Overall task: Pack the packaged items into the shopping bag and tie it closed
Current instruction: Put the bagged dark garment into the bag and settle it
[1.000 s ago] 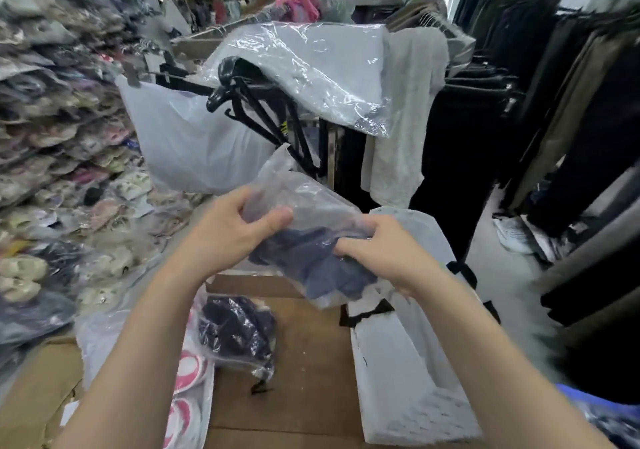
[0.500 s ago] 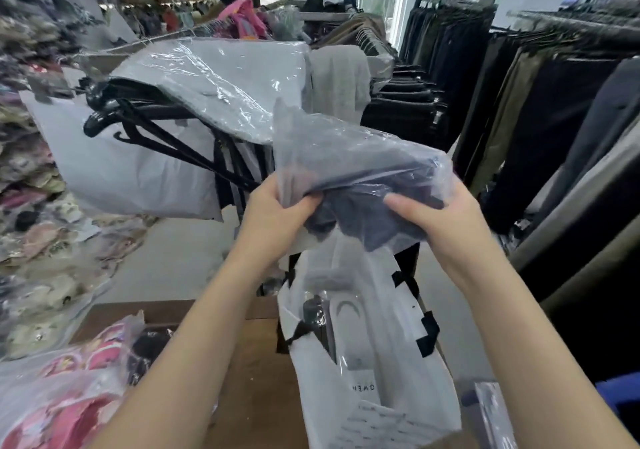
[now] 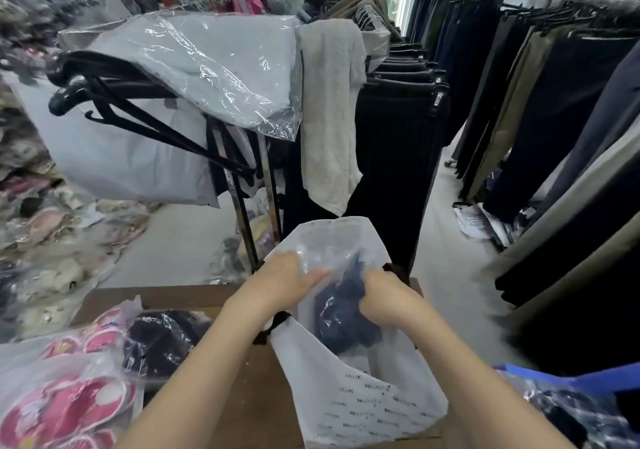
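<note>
**Dark garment going into the white bag**

While both hands are working at the mouth of the shopping bag, the left hand is lying with fingers stretched out over the clear wrapper, and the right hand is curling tight around the dark packaged garment, which is sitting partly inside the bag's opening. The bag is standing on the cardboard surface, its top edge slack and leaning away from the person.

Trouble is most likely at that floppy mouth, in my judgement: the slippery wrapper could be catching on the rim and folding the bag shut, or the bag could be tipping off the surface edge, since nothing is bracing it.

Two more packets are waiting to the left on the same surface: one dark bundle in clear wrap and one pink-and-white packet, touching each other. One further wrapped item is showing at lower right, blurred. Farther off, one grey garment in clear plastic is draping over a rack, with one pale towel-like cloth hanging beside it.
</note>
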